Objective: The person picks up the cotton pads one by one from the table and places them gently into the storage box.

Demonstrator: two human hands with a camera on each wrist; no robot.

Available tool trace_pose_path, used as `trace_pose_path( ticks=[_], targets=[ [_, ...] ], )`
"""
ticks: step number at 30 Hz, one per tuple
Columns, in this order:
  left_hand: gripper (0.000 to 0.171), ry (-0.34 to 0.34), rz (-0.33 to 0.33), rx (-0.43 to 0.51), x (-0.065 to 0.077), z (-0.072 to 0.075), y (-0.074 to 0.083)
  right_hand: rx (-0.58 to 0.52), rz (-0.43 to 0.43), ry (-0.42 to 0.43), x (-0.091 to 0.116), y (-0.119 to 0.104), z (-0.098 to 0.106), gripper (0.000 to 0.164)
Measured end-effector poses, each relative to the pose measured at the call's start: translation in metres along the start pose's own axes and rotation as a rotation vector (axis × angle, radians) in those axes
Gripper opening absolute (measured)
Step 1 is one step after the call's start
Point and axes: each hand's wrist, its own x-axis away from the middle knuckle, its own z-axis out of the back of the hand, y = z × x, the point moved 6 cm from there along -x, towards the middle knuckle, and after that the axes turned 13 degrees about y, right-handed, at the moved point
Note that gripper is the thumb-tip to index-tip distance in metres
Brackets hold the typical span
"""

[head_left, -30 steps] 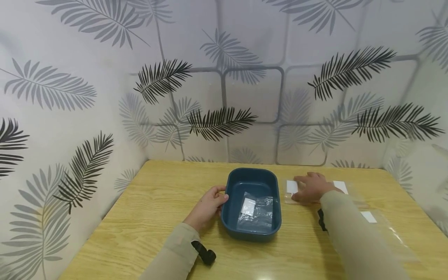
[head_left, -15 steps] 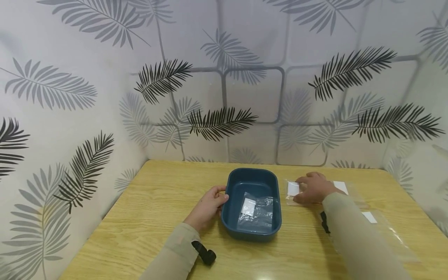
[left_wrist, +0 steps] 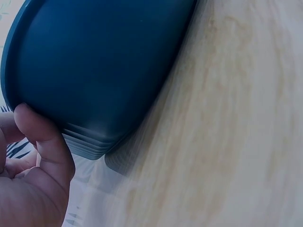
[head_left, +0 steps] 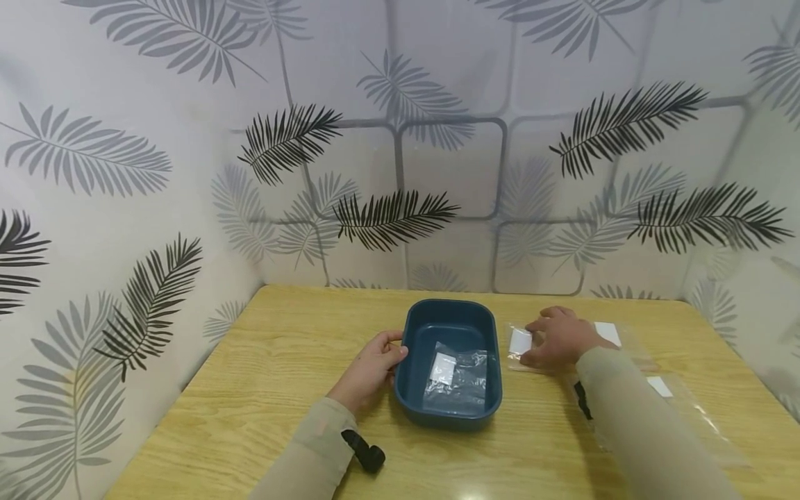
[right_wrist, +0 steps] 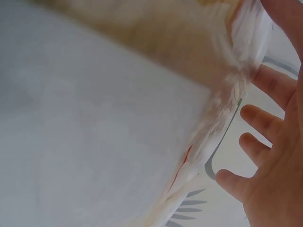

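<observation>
Clear bag (head_left: 521,341) right of the blue tub (head_left: 459,332) has slid a hair toward the tub's near end. Right hand (head_left: 561,340) has fingers spread on it, no pinch visible; left hand (head_left: 371,370) holds the tub's left side. Probably feather-light, floppy, slippery, so I'd pinch an edge.
</observation>
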Motion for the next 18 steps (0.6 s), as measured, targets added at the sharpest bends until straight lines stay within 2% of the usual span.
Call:
trace_pose_path(
  ticks=[10, 18],
  targets=[
    [0.045, -0.009, -0.008, 0.003, 0.0, -0.001, 0.001, 0.056, 0.081, 0.044, 0.002, -0.008, 0.004, 0.066],
    [0.045, 0.0, -0.004, -0.001, -0.001, -0.001, 0.0, 0.059, 0.126, 0.07, 0.003, -0.015, 0.006, 0.053]
  ],
)
